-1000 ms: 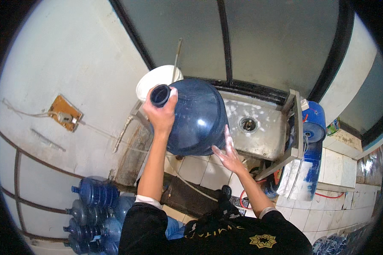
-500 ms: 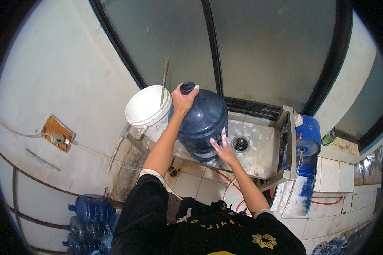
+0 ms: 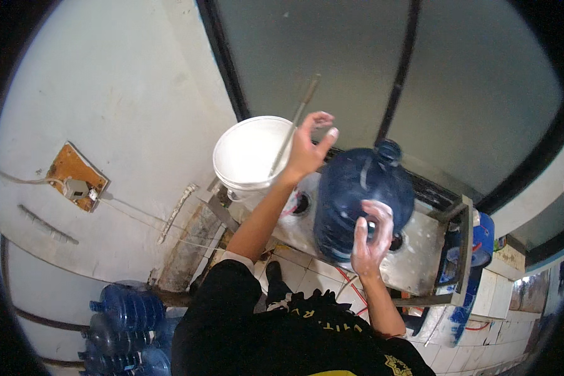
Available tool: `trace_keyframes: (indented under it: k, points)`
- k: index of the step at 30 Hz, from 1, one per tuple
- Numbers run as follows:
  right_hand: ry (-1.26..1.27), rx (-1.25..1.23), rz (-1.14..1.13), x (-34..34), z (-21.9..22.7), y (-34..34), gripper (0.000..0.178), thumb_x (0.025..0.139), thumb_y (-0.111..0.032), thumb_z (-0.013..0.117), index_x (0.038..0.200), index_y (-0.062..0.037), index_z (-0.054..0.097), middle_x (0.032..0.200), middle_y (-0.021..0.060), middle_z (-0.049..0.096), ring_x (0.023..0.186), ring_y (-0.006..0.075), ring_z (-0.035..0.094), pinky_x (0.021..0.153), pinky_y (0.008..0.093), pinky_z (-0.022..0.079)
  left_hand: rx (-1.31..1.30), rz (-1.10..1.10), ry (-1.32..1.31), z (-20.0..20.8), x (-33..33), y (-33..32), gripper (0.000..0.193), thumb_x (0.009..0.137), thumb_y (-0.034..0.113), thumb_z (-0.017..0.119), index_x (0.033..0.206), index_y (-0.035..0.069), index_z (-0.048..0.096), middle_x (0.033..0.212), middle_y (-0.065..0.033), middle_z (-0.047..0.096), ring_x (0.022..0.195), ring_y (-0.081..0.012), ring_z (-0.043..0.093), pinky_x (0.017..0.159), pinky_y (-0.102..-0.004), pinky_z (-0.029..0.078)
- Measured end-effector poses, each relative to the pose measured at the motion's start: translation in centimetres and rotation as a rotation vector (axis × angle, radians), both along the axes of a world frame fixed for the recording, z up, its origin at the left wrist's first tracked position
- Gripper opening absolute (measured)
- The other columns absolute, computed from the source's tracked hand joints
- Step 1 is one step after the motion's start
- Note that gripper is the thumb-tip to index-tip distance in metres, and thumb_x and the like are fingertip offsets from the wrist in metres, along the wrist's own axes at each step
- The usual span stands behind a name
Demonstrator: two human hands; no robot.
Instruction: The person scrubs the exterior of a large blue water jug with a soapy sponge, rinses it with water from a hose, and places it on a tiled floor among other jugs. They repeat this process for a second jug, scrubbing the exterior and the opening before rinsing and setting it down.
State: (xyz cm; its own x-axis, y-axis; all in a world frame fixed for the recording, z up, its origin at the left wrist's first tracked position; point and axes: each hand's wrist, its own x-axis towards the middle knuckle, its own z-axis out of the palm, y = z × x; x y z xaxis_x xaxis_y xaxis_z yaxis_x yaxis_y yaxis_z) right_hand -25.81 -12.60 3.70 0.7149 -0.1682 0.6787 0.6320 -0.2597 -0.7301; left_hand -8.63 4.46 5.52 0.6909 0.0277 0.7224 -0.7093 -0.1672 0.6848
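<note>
A large dark blue water jug stands on the metal wash stand, its neck toward the far right. My left hand is raised beside the white bucket, its fingers curved apart around nothing. A long handle leans out of that bucket. My right hand is in front of the jug's near side, thumb and fingers spread in a curve with nothing between them. White suds cover parts of both hands. Whether the right fingertips touch the jug I cannot tell.
Several blue water jugs are stacked at the lower left. A blue drum stands right of the wash stand. A red hose runs below it. On the left wall a wired socket board is mounted.
My left hand has let go of the jug's neck and moved toward the bucket. My right hand has come off the jug's lower side. The view has shifted, and the jug's neck points more rightward.
</note>
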Motion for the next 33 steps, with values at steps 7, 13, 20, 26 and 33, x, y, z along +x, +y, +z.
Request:
trace_keyframes:
  k: [7, 13, 20, 26, 33]
  points:
    - [0.408, -0.391, 0.458, 17.6, -2.3, 18.4, 0.026, 0.090, -0.015, 0.056, 0.112, -0.0010, 0.058, 0.099, 0.0189, 0.064, 0.092, 0.0318, 0.064, 0.083, 0.0391, 0.048, 0.549, 0.780, 0.480, -5.3, 6.2, 24.2, 0.061, 0.076, 0.025, 0.073, 0.125, 0.000, 0.047, 0.117, -0.0245, 0.059, 0.109, -0.0396, 0.056, 0.093, -0.0482, 0.044]
    - [1.467, -1.429, 1.101, 35.2, -19.1, 29.3, 0.038, 0.091, -0.035, 0.056, 0.118, -0.0075, 0.061, 0.107, 0.0155, 0.066, 0.100, 0.0271, 0.062, 0.087, 0.0438, 0.048, 0.574, 0.555, 0.841, -12.7, 7.4, 30.5, 0.055, 0.080, 0.011, 0.064, 0.129, -0.001, 0.043, 0.110, -0.0275, 0.060, 0.102, -0.0411, 0.060, 0.087, -0.0476, 0.048]
    - [1.473, -1.611, 0.728, 31.8, -35.2, 25.0, 0.044, 0.092, -0.033, 0.050, 0.129, -0.0114, 0.053, 0.131, 0.0097, 0.050, 0.124, 0.0249, 0.041, 0.100, 0.0420, 0.038, 0.491, 0.532, 0.852, -11.2, 7.1, 29.8, 0.055, 0.080, 0.008, 0.065, 0.129, -0.003, 0.043, 0.106, -0.0266, 0.061, 0.096, -0.0424, 0.061, 0.083, -0.0469, 0.049]
    - [1.232, -1.580, 0.125, 31.1, -37.1, 25.4, 0.048, 0.092, -0.032, 0.045, 0.137, -0.0148, 0.047, 0.147, 0.0044, 0.040, 0.140, 0.0236, 0.028, 0.109, 0.0414, 0.032, 0.465, 0.507, 0.803, -11.3, 7.2, 29.9, 0.054, 0.080, 0.008, 0.065, 0.128, -0.002, 0.043, 0.107, -0.0264, 0.061, 0.098, -0.0433, 0.060, 0.083, -0.0476, 0.048]
    - [1.356, -1.782, 0.049, 29.8, -46.2, 17.9, 0.035, 0.094, -0.028, 0.046, 0.123, -0.0177, 0.062, 0.133, 0.0014, 0.056, 0.123, 0.0210, 0.052, 0.092, 0.0442, 0.045, 0.452, 0.432, 0.830, -10.7, 7.2, 28.6, 0.054, 0.080, 0.008, 0.066, 0.128, -0.002, 0.044, 0.110, -0.0271, 0.061, 0.099, -0.0424, 0.061, 0.084, -0.0477, 0.048]
